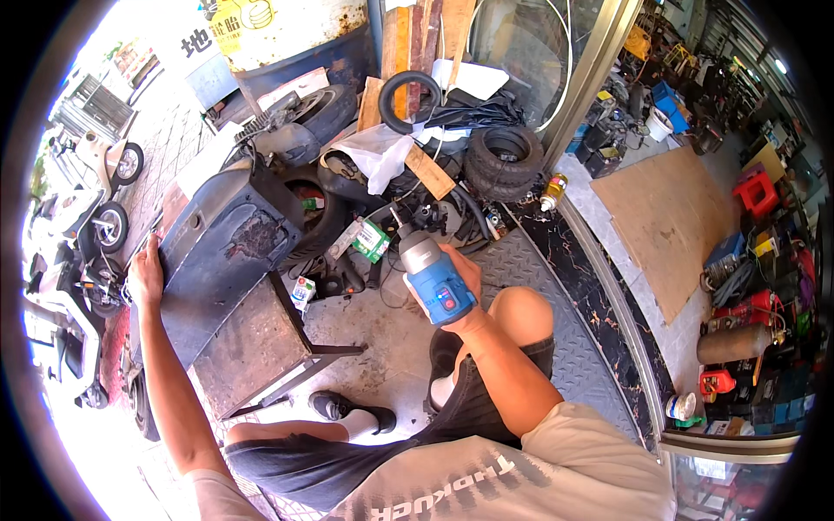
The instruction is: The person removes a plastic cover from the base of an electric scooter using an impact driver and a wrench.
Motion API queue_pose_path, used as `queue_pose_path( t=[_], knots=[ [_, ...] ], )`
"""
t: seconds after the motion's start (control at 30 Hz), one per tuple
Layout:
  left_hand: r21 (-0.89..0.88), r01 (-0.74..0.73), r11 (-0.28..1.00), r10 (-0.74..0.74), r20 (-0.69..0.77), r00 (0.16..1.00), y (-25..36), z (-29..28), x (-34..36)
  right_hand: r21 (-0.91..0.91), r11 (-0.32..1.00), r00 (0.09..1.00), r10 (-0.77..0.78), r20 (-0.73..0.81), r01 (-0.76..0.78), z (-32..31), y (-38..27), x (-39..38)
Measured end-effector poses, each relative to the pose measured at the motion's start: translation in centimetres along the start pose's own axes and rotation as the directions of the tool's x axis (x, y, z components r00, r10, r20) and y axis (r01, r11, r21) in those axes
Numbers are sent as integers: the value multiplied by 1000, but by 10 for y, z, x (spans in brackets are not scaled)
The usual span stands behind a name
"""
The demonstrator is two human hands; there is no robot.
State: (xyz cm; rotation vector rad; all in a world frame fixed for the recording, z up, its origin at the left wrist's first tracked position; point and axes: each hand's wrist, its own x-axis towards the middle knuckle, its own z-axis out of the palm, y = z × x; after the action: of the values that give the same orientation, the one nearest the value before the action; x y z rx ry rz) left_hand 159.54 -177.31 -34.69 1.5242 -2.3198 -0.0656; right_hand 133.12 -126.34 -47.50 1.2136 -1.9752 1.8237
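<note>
My right hand grips a blue and grey cordless impact driver, its bit pointing up and away from me over the floor. At the left, my left hand holds the outer edge of a large dark grey panel; some of its fingers are hidden. The panel has a small round hole and a scuffed, peeling patch. It lies tilted on a worn low metal table. The driver is apart from the panel.
Beyond the table lie tyres, an inner tube, wood boards and a small green-white box. A yellow spray can stands by the door track. Parked scooters are at left; cardboard lies inside the shop.
</note>
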Motion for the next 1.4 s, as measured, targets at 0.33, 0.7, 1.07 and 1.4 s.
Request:
queue_pose_path(
  t=[0.33,0.7,1.07,1.4],
  knots=[
    [5,-51,999,52,-57,997,0,2,-3,0,1000,1000,-11,4,11,0,0,0],
    [-16,-44,999,43,-45,998,-1,3,-3,28,1000,999,7,-32,-6,6,2,0],
    [-25,-49,998,48,-56,997,1,3,-5,-14,999,999,-39,12,39,2,1,1],
    [-28,-33,999,31,-71,997,1,2,-6,-4,1000,1000,-17,10,17,2,0,0]
  ],
)
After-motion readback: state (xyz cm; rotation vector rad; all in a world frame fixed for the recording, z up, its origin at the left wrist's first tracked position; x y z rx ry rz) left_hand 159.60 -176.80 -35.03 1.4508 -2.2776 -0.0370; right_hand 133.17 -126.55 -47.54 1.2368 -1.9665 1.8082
